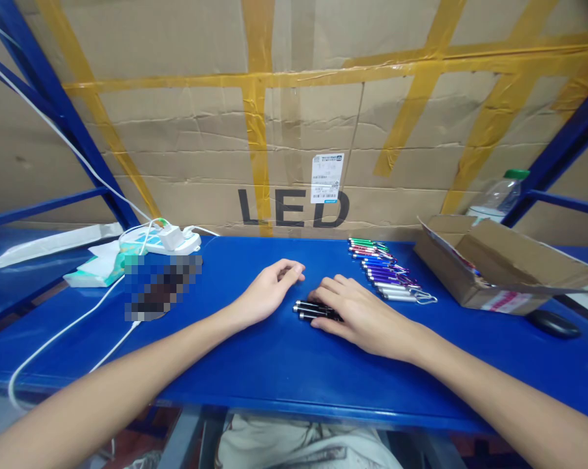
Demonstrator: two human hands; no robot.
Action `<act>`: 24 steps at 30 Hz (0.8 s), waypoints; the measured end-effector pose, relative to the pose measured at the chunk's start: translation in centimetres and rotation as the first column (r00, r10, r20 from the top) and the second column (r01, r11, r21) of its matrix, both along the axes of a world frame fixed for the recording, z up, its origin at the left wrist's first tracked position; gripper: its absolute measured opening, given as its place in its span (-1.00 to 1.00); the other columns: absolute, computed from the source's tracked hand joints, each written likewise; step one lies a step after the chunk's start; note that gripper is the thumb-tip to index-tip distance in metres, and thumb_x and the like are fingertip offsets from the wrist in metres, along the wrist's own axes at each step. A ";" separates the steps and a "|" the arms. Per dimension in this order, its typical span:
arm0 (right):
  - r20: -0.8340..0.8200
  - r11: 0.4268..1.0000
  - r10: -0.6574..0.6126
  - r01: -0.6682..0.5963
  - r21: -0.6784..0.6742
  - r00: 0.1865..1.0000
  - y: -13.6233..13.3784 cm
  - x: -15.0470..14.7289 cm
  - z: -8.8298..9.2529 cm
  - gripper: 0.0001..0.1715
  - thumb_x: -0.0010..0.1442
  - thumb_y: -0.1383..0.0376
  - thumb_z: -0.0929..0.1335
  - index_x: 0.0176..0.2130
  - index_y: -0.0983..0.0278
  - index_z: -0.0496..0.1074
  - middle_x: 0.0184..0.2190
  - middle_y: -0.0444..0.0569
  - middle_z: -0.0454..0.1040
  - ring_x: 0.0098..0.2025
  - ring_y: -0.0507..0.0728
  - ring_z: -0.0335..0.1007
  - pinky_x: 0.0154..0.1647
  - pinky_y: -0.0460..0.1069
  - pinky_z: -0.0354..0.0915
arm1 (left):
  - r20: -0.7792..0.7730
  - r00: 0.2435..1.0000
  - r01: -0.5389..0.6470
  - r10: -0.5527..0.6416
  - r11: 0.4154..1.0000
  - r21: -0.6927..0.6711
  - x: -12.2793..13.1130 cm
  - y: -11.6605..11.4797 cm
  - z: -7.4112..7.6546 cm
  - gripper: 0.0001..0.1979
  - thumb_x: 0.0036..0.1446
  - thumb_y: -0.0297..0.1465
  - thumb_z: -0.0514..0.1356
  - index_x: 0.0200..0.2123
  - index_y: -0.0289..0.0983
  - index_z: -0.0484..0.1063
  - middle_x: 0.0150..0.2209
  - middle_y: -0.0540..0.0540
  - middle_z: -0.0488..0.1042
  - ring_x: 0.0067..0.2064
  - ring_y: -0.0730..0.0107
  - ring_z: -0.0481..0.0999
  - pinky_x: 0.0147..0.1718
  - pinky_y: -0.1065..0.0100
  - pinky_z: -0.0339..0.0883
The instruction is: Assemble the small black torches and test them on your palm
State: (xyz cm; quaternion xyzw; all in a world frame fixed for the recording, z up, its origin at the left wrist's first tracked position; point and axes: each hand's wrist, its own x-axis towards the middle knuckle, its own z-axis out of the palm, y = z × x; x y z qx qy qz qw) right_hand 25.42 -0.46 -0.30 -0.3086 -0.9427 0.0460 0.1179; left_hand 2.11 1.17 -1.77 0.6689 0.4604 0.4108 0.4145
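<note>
My right hand (357, 309) lies over a small bunch of black keychain-flashlight-like metal tubes (307, 311) on the blue table, its fingers and thumb closed around them. Their silver ends point left; their other ends are hidden under the palm. Just left of them, my left hand (270, 290) is held with curled fingers and the thumb against the forefinger, and nothing shows in it. Beyond my right hand lies a row of similar tubes sorted by colour: green tubes (362, 242), red, blue, purple tubes (389, 275) and silver tubes (396, 291) with clips at their right ends.
An open cardboard box (450, 277) stands at the right, with a black mouse (552, 324) before it and a bottle (501, 192) behind. Left are a power strip (186, 244), a tissue pack (98, 267), a pixelated object and white cables (69, 339). Taped cardboard (191, 150) closes the back.
</note>
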 end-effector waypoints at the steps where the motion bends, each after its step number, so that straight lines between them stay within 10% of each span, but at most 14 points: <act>1: 0.003 0.999 -0.029 0.029 0.019 1.000 0.2 0.0 -0.2 -0.70 0.50 0.12 0.36 0.12 0.22 0.46 -0.02 0.10 0.52 0.00 0.34 0.41 0.01 0.22 0.35 | -0.065 0.998 0.011 -0.008 0.999 0.040 -0.1 -0.1 -0.1 -0.52 0.41 0.03 0.16 0.04 -0.22 0.58 -0.01 -0.23 0.65 0.07 -0.01 0.56 0.13 0.05 0.35; 10: 0.073 0.936 -0.341 0.332 0.119 0.937 1.2 0.4 -1.4 -0.56 0.48 -0.05 0.34 -0.07 0.28 0.43 -0.10 0.17 0.49 -0.16 0.35 0.49 -0.14 0.20 0.39 | -0.558 0.827 0.257 -0.072 0.931 0.260 -0.7 -1.0 -0.1 -0.66 0.34 -0.14 0.31 0.10 -0.13 0.55 0.11 -0.18 0.55 0.13 -0.06 0.43 0.21 -0.03 0.25; 24: -0.085 0.976 -0.158 0.142 -0.167 0.984 0.5 0.5 -0.5 -0.62 0.43 0.28 0.41 0.18 0.21 0.35 0.03 0.07 0.46 0.11 0.31 0.43 0.12 0.17 0.37 | -0.605 0.796 0.212 0.006 0.934 0.288 -1.1 -0.4 -0.3 -0.66 0.37 -0.20 0.30 0.14 -0.17 0.47 0.17 -0.19 0.52 0.12 -0.05 0.42 0.16 0.00 0.27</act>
